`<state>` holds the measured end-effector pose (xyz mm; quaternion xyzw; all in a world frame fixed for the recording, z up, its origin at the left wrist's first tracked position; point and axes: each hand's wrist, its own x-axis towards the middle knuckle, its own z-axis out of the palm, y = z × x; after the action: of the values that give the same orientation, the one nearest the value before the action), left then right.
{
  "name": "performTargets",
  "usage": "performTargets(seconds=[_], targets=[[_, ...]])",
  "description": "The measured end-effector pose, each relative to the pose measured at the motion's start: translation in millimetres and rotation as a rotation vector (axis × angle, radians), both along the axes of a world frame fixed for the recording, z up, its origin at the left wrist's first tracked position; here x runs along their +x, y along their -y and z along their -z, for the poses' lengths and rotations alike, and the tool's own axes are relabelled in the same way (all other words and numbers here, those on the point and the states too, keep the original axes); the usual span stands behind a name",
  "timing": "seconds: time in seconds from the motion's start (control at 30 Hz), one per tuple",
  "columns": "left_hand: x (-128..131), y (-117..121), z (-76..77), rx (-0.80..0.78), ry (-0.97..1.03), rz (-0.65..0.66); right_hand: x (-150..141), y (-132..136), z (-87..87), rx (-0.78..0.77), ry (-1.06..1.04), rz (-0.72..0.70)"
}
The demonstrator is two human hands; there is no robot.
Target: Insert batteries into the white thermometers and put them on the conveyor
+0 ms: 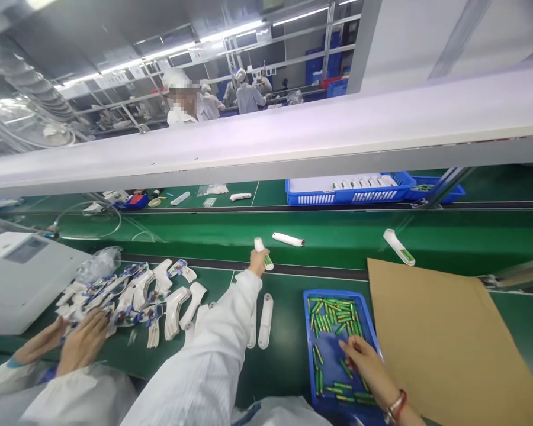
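Note:
My left hand (258, 262) reaches over the green conveyor's near edge, its fingers wrapped round a white handheld device housing (259, 244) with green batteries showing in its open compartment. My right hand (359, 358) is over a blue tray (308, 355) of loose green batteries (333, 307). Its fingers are curled together, and whatever lies between the tips is too small to make out. On the belt lie a white housing (288, 239) and, farther right, another housing (398, 247) with green batteries inside. A white housing (265, 322) lies beside my left sleeve.
At left, a co-worker's hands (84, 340) work at a pile of white shells and circuit parts (133, 290). A white box (26, 278) stands behind them. Brown cardboard (444, 331) lies right of the tray. Blue baskets (350, 192) stand beyond the belt, below a white overhead beam (266, 142).

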<state>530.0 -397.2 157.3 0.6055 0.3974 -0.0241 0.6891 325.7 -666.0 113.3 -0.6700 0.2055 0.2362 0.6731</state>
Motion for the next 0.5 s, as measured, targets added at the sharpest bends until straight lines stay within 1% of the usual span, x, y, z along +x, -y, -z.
performTargets(seconds=[0.07, 0.13, 0.2, 0.27, 0.33, 0.37, 0.43, 0.47, 0.5], targets=[[36.5, -21.2, 5.7, 0.182, -0.034, 0.034, -3.7, -1.8, 16.2, -0.029, -0.010, -0.030], [62.0, -34.5, 12.5, 0.348, -0.080, 0.066, -7.7, -5.7, 32.5, -0.085, 0.002, -0.074], [76.3, -39.8, 20.0, 0.494, -0.117, 0.099, -11.0, -8.0, 45.6, -0.217, 0.059, -0.128], [79.6, -39.1, 25.9, 0.614, -0.125, 0.145, -12.3, -7.3, 52.3, -0.415, 0.156, -0.199], [70.1, -36.0, 28.3, 0.698, -0.105, 0.218, -11.5, -4.9, 53.5, -0.645, 0.241, -0.289], [59.5, -34.2, 28.2, 0.725, -0.088, 0.266, -10.5, -3.8, 53.5, -0.758, 0.263, -0.350], [24.9, -29.8, 27.0, 0.759, -0.049, 0.379, -8.5, -2.4, 55.7, -0.927, 0.248, -0.512], [1.2, -26.9, 27.0, 0.767, -0.033, 0.441, -7.8, -2.1, 58.9, -0.967, 0.228, -0.601], [-25.7, -23.0, 28.3, 0.778, -0.022, 0.496, -7.3, -2.2, 63.4, -0.971, 0.212, -0.679]])
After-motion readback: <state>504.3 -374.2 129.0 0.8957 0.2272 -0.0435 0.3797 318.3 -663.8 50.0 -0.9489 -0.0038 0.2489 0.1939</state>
